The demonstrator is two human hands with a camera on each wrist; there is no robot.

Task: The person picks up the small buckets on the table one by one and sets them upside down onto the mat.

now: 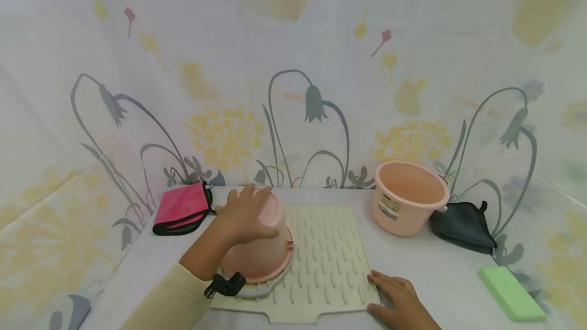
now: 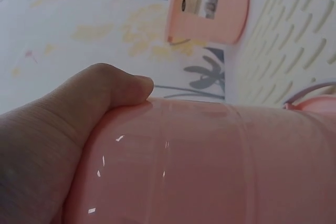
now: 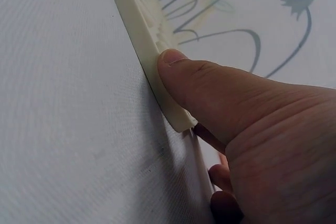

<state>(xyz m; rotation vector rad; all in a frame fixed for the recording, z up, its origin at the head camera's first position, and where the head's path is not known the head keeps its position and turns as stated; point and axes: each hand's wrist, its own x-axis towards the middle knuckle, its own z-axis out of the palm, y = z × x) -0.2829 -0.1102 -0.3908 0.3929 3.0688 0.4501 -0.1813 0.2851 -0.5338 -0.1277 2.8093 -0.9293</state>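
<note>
So, left hand first: it's gripping a pink bucket that's upside down, base up, fingers spread over the bottom. The left wrist view shows the thumb bent over the rounded edge of the base, resting right on the plastic. The bucket's rim is down on the left part of a cream ridged mat, and its grey handle lies swung out around the near side of the rim.

Right hand has hold of the mat's near right corner. Thumb is pressed on one edge, fingers are round the other side, and the right wrist view has that corner poking out just beside the thumb. Can't make out all the fingertips there, some are tucked behind. The mat itself lies flat on the white bench, with a little tab sticking out of its near edge.

Other stuff around: a second pink bucket stands upright past the mat's right side, open top up, with a label on its wall. Just beside it on the right there's a dark pouch, partly hidden behind the bucket, and nearer on the right a green block. Far left corner has a folded pink cloth with black edging. Behind it all hangs a white flowery curtain. Left arm's got a pale yellow sleeve and a black wrist camera strap.
</note>
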